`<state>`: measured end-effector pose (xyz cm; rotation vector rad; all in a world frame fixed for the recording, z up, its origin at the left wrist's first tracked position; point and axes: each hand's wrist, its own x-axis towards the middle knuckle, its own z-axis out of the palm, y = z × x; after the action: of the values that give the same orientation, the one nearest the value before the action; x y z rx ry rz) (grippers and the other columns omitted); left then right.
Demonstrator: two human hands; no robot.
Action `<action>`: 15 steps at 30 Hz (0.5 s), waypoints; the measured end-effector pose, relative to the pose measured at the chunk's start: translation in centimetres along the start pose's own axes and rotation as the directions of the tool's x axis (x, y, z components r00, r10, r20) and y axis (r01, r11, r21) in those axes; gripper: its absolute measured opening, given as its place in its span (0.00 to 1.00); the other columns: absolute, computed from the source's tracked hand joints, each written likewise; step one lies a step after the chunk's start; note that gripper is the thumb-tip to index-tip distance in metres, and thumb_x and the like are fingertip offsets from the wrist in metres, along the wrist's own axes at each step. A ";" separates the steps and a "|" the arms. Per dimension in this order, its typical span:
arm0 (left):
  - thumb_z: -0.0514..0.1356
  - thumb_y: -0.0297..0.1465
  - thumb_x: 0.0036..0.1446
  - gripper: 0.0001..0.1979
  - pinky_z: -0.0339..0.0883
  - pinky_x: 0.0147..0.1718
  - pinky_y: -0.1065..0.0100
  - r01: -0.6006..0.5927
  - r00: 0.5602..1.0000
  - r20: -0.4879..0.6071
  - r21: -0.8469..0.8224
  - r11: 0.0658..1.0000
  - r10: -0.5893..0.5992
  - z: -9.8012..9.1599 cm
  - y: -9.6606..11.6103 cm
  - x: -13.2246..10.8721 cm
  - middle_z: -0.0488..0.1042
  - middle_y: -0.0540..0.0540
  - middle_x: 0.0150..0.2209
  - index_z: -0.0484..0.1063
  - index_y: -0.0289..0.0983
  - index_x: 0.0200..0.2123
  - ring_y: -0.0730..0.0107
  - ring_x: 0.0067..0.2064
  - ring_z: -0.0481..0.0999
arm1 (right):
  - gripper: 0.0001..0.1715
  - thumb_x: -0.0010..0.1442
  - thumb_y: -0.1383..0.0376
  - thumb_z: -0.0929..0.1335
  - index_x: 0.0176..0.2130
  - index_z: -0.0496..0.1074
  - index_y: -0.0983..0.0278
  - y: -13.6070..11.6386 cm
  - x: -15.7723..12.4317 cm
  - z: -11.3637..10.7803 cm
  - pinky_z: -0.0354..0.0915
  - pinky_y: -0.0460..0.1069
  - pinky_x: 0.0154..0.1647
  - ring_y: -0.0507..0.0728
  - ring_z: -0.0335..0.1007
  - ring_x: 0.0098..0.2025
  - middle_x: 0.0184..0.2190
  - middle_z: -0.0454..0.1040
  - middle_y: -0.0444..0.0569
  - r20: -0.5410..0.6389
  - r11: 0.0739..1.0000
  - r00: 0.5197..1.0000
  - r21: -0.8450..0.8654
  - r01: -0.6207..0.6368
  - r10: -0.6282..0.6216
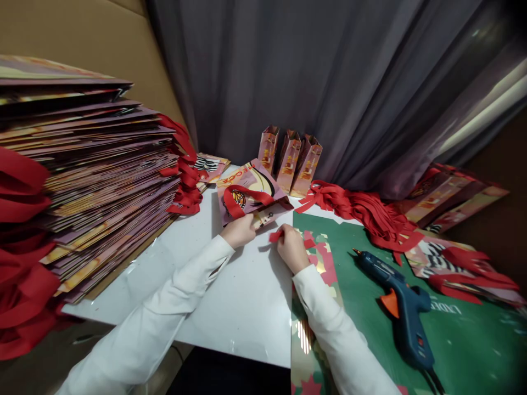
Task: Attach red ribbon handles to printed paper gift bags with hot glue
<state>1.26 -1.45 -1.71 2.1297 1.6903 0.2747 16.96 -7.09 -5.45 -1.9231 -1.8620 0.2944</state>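
A printed paper bag [255, 184] with a red ribbon handle lies on the white table [230, 296], its opening toward the front. My left hand [239, 231] has its fingers closed on the bag's near edge. Just to the right, my right hand [291, 248] pinches a short red ribbon [276, 236], apart from the bag. The ribbon's ends stick out on either side of the fingers. A blue glue gun [401, 307] with an orange trigger rests on a green printed sheet [354, 307], right of my right forearm.
Tall stacks of flat bags [119, 181] with red ribbons stand at the left. Several narrow bags [289, 159] stand upright at the back before a grey curtain [263, 71]. A red ribbon pile [370, 214] and more bags [457, 192] lie toward the right.
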 end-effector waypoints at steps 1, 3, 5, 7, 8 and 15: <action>0.56 0.30 0.57 0.15 0.66 0.37 0.67 0.004 1.000 0.010 0.005 1.000 -0.004 -0.1 0.0 0.0 0.78 0.38 0.44 0.70 0.36 0.48 0.52 0.45 0.78 | 0.11 0.55 0.75 0.60 0.37 0.67 0.63 0.0 -0.1 -0.1 0.62 0.47 0.37 0.56 0.70 0.37 0.35 0.74 0.49 0.006 0.997 1.000 0.076 0.024 -0.024; 0.55 0.30 0.59 0.16 0.66 0.39 0.67 0.011 1.000 0.023 0.010 1.000 -0.011 -0.2 0.0 0.1 0.77 0.37 0.47 0.68 0.36 0.50 0.53 0.48 0.77 | 0.03 0.57 0.67 0.63 0.34 0.66 0.61 0.0 -0.2 -0.1 0.62 0.46 0.35 0.54 0.67 0.32 0.29 0.71 0.43 0.006 0.954 0.998 0.292 0.063 -0.067; 0.53 0.30 0.60 0.15 0.65 0.39 0.68 0.016 1.000 0.023 0.002 1.000 -0.016 -0.4 0.1 0.1 0.77 0.38 0.47 0.67 0.35 0.50 0.55 0.47 0.77 | 0.10 0.57 0.57 0.65 0.31 0.66 0.61 -0.1 -0.1 0.3 0.61 0.47 0.33 0.53 0.64 0.29 0.26 0.69 0.41 0.007 0.830 0.997 0.554 0.061 -0.078; 0.53 0.30 0.60 0.14 0.65 0.38 0.68 0.020 1.000 0.018 -0.010 1.000 -0.019 -0.5 0.2 0.0 0.77 0.38 0.45 0.67 0.35 0.49 0.57 0.46 0.77 | 0.16 0.57 0.52 0.64 0.28 0.67 0.61 -0.1 0.1 0.7 0.60 0.47 0.32 0.53 0.63 0.28 0.24 0.67 0.42 0.036 0.705 0.997 0.708 0.028 -0.075; 0.53 0.30 0.60 0.13 0.65 0.37 0.69 0.022 1.000 0.014 -0.015 1.000 -0.022 -0.6 0.3 -0.1 0.77 0.39 0.44 0.67 0.35 0.48 0.58 0.45 0.77 | 0.17 0.57 0.51 0.64 0.28 0.68 0.61 -0.1 0.1 1.0 0.60 0.47 0.31 0.53 0.62 0.27 0.23 0.68 0.42 0.056 0.669 0.995 0.743 0.012 -0.080; 0.54 0.29 0.59 0.11 0.64 0.35 0.71 0.020 1.000 -0.018 -0.056 0.998 -0.021 -0.7 0.6 -0.3 0.77 0.43 0.38 0.68 0.35 0.45 0.63 0.40 0.77 | 0.11 0.54 0.56 0.64 0.34 0.66 0.60 0.0 0.2 2.2 0.61 0.46 0.24 0.52 0.65 0.23 0.26 0.72 0.43 0.090 0.582 0.996 0.811 -0.058 -0.027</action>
<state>1.44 -1.75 -0.78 2.0744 1.6943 0.3327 16.01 -6.48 -7.33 -1.2614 -1.3501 1.0636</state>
